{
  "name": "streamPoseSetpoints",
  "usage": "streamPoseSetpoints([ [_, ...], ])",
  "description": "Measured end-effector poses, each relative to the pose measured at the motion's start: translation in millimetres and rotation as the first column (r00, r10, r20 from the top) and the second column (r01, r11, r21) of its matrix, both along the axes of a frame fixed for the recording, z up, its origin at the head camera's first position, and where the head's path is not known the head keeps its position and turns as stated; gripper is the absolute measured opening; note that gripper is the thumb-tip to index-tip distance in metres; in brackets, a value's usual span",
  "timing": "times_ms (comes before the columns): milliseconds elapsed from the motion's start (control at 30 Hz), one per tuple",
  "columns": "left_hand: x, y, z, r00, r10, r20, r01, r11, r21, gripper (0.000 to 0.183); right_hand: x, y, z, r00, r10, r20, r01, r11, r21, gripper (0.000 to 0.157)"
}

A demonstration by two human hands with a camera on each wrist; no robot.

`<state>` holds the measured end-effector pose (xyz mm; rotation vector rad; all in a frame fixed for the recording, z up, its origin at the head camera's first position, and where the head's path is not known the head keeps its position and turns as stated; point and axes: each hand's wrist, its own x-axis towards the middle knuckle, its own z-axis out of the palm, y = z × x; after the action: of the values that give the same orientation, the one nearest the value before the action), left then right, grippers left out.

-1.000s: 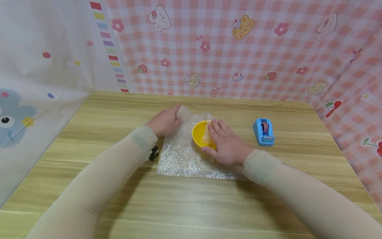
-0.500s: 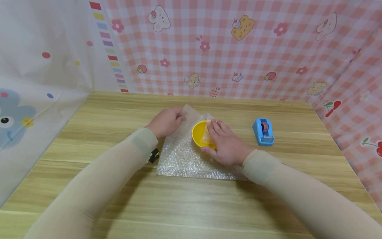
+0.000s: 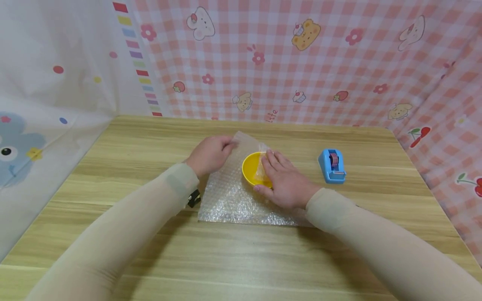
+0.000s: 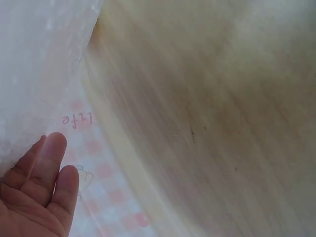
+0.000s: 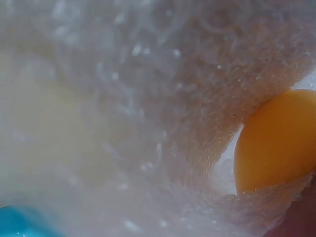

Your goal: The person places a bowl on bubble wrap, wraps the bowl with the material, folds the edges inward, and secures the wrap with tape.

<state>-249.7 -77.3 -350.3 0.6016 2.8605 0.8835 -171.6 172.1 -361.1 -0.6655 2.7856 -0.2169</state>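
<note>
A yellow bowl [image 3: 251,169] sits on a sheet of bubble wrap [image 3: 226,205] mid-table. One flap of the wrap is folded over the bowl's right rim and into it. My right hand [image 3: 286,182] presses that flap down with its fingers extended. In the right wrist view the bowl's rounded outside [image 5: 276,143] shows in a gap under the wrap. My left hand [image 3: 211,154] pinches the raised far-left edge of the sheet, left of the bowl. The left wrist view shows some of its fingers [image 4: 52,168] against the lifted wrap [image 4: 39,64]; the thumb is hidden there.
A blue tape dispenser [image 3: 332,166] with a roll of tape stands on the wooden table [image 3: 241,259], right of the right hand. A small black object [image 3: 194,198] shows by the left wrist. A pink checked cloth [image 3: 263,54] hangs behind the table.
My left hand has moved slightly right, bringing the raised edge of the bubble wrap a little nearer the bowl. The right hand and the bowl have stayed in place.
</note>
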Motion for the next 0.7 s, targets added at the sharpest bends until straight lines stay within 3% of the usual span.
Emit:
streamPoseSetpoints([
  [467, 13.3, 0.5, 6.5, 0.999, -0.015, -0.034, 0.017, 0.998, 0.068, 0.036, -0.7, 0.7, -2.5, 1.0, 0.018, -0.019, -0.018, 1.0, 0.011, 0.094],
  [700, 19.3, 2.8, 9.2, 0.996, -0.066, -0.052, 0.071, 0.991, 0.116, 0.034, -0.1, 0.5, -1.4, 1.0, 0.02, -0.021, -0.02, 1.0, 0.015, 0.093],
])
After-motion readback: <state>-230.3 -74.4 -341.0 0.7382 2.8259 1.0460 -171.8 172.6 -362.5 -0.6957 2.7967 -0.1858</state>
